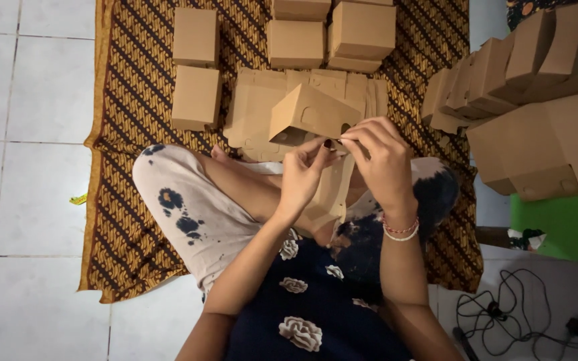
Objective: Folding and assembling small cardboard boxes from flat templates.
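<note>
Head view | both hands' fingers (pixel 342 142) pinching half-folded carton (pixel 309 115) | flat blanks (pixel 262 113) beneath, apparently | finished boxes (pixel 195 67) around

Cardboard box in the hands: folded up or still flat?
Partly folded. The cardboard box already has a three-dimensional body, but both hands, left and right, pinch a flap at its near end, and a flat panel hangs below.

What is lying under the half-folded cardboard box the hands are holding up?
Under the half-folded box lies a stack of flat cardboard blanks on the patterned cloth. The stack's middle is covered by the box and both hands.
</note>
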